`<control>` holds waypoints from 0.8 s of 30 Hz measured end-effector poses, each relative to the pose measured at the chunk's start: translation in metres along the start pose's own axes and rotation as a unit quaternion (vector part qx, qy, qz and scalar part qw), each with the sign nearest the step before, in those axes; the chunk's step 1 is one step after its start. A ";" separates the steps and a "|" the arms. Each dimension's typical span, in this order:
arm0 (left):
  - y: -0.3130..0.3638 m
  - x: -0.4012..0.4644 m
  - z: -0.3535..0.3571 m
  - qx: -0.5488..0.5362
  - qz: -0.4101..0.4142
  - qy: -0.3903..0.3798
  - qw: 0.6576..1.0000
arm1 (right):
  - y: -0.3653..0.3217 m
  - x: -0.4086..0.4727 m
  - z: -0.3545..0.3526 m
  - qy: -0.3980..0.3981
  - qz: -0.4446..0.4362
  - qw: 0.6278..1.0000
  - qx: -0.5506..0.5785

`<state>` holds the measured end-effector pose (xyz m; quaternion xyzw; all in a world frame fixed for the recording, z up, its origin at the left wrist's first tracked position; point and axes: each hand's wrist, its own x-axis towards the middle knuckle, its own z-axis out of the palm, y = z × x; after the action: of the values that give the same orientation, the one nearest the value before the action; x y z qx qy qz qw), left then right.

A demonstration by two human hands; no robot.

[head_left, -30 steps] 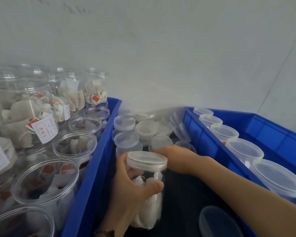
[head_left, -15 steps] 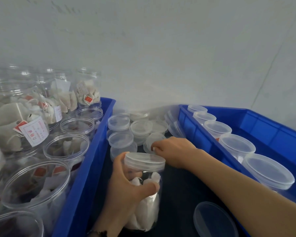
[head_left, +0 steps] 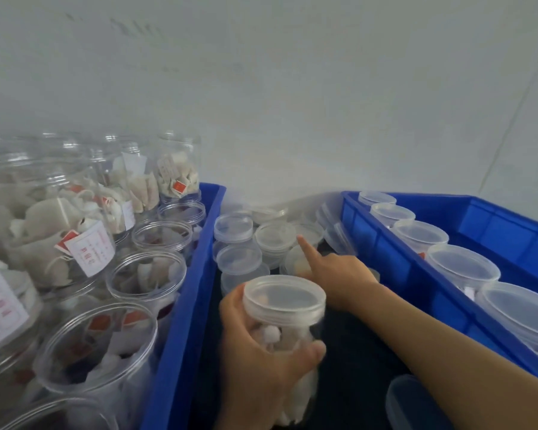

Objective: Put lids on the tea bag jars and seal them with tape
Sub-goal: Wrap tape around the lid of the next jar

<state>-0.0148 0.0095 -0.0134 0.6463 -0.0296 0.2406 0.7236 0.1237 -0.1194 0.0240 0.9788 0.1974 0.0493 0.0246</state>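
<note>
My left hand (head_left: 261,355) is wrapped round a clear plastic jar stuffed with white tea bags (head_left: 288,346), thumb across the front, and it's already got its translucent round lid (head_left: 284,297) sitting on top. Can't tell if it's screwed fully tight, and I see no tape on it, so I'd call this jar half done

My right hand (head_left: 339,273) holds nothing, index finger stuck out and the rest curled in, pointing into the pile of loose translucent lids (head_left: 271,235) at the back of the dark-floored middle blue plastic crate (head_left: 184,305). One more loose lid (head_left: 416,405) lies flat at the near right corner

Plenty left to do. The crate on my left is crammed with open clear jars of tea bags with red and white tags (head_left: 143,274), none of the near ones lidded; the ones further back are too hazy to judge. The blue crate on the right (head_left: 494,225) has a row of lidded jars (head_left: 460,268), though whether those are taped I can't tell. No tape roll in sight, so sealing looks like it hasn't started on anything I can see
</note>
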 end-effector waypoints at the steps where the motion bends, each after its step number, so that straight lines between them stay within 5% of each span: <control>1: -0.005 -0.001 0.002 0.013 0.014 0.038 0.999 | -0.002 -0.002 0.004 0.012 0.007 1.000 0.008; 6: -0.021 0.003 -0.001 0.072 0.043 0.163 0.983 | -0.008 -0.022 0.019 0.032 0.013 0.999 0.041; 13: -0.031 0.002 -0.001 0.095 0.052 0.158 0.981 | -0.007 -0.038 0.035 0.029 -0.003 0.999 0.035; 20: -0.033 0.000 -0.004 0.101 0.055 0.151 0.982 | -0.006 -0.041 0.039 -0.113 0.020 0.980 0.160; 24: -0.033 0.000 -0.005 0.100 0.051 0.151 0.982 | -0.008 -0.042 0.042 -0.056 0.039 0.986 0.152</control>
<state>-0.0037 0.0122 -0.0449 0.6692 0.0713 0.3743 0.6380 0.0867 -0.1291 -0.0222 0.9792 0.1627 -0.0351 -0.1159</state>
